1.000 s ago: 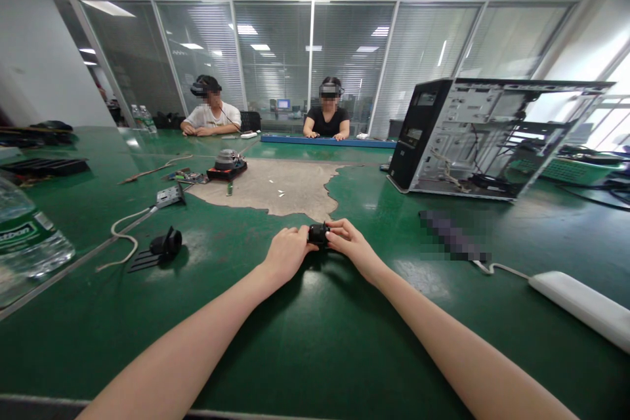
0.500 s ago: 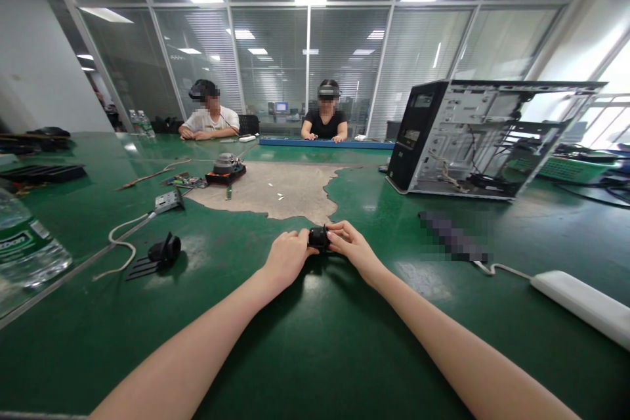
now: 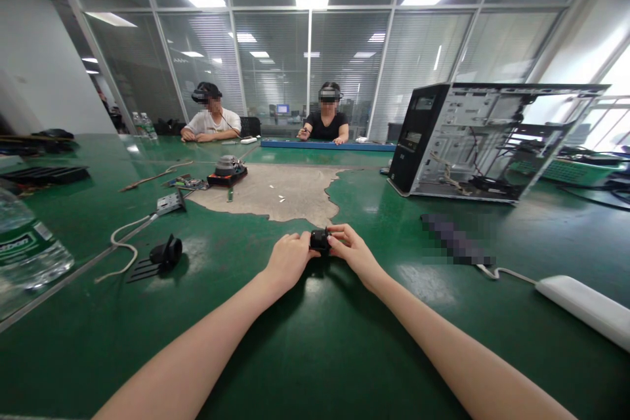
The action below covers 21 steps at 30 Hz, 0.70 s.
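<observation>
In the head view, a small black cylindrical part is between the two hands, just short of the pale worn patch in the green tabletop. The left hand pinches its left end, fingers curled; the right hand pinches the right end between thumb and fingers. Whether the part touches the tabletop cannot be determined, and its finer features are hidden by the fingers. For sound handling, in this inspector's judgement, both ends call for light, even pressure along one line, with one hand steadying while the other makes small adjustments; uneven force could tilt the part or let it slip. A black part with slotted fins lies to the left, well apart; an open computer case stands beyond the right hand.
</observation>
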Tool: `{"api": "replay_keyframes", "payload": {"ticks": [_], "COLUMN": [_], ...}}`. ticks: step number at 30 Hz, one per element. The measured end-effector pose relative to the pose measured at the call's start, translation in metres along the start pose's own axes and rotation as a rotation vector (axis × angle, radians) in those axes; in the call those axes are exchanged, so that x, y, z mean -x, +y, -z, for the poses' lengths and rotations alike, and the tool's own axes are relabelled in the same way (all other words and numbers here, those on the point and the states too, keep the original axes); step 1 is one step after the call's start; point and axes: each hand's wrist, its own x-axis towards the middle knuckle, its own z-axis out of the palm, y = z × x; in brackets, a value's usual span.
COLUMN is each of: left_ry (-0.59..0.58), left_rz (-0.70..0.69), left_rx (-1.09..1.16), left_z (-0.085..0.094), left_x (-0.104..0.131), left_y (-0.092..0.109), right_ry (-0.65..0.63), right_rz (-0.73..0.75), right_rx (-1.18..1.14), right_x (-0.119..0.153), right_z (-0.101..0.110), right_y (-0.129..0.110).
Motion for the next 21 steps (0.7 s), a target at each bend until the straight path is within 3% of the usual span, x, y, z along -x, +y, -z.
{"api": "replay_keyframes", "payload": {"ticks": [4,8,12,15,21], "left_ry": [-0.007,-0.038,-0.034,-0.045,-0.04], "left_rz": [-0.004,0.018,0.014,0.027,0.008], "left_rx": [0.006,0.025,0.023,0.021,0.024], "left_z": [0.001,0.002,0.004,0.004,0.005], "left_x": [0.0,0.0,0.0,0.0,0.0], "left_y": [0.001,0.002,0.003,0.003,0.003], "right_ry": [-0.038,-0.1,-0.03,0.011,-0.112], "right_rz": [-0.077,-0.016,0.031,-0.018,-0.027], "right_rx": [-0.002,-0.01,-0.009,-0.002,0.038], "right_x": [-0.001,0.002,0.0,-0.004,0.001], "right_z": [0.001,0.006,0.004,0.001,0.007], "right_y": [-0.001,-0.006,-0.002,0.004,0.0]}}
